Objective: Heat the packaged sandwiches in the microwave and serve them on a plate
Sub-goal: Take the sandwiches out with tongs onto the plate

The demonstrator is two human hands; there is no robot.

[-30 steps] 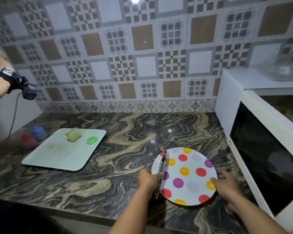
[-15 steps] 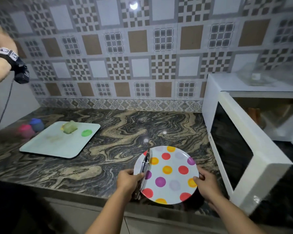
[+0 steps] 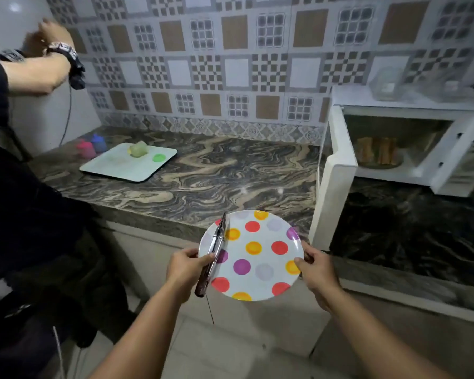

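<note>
held off the tabletop's front edge, stiff slick spotted plate pinched at opposite rims, left hand also clamping tongs, right hand gripping; sandwiches inside open microwave, likely light, soft.

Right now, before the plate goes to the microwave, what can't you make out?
Head view only:
- Sandwiches in the open microwave: dim and blurred; packaging and count unclear.
- Tongs in the left hand: handle end hidden by fingers.
- Plate underside: hidden; right hand grips the rim.
- Clear items on the microwave top: blurred, cut by the right edge.
</note>
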